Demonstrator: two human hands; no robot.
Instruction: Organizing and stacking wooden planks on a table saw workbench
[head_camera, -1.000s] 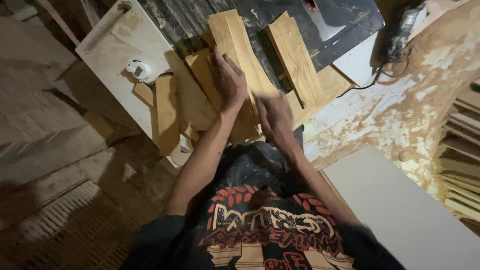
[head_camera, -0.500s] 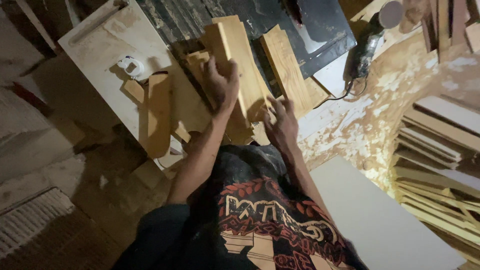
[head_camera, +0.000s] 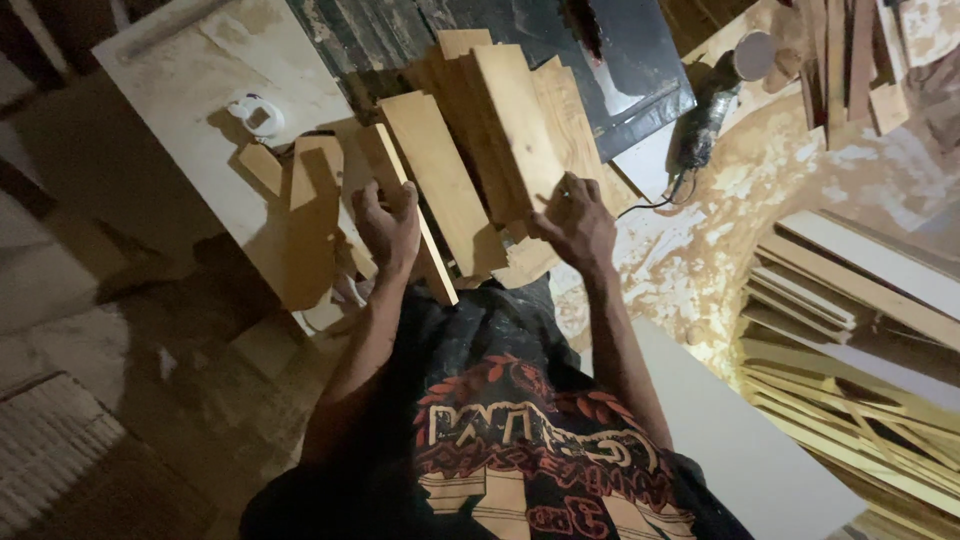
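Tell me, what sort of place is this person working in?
Most likely a small woodworking shop. Cut wooden boards lie fanned on the bench, sawdust covers the floor, a corded power tool lies nearby, and more planks are stacked at the side.
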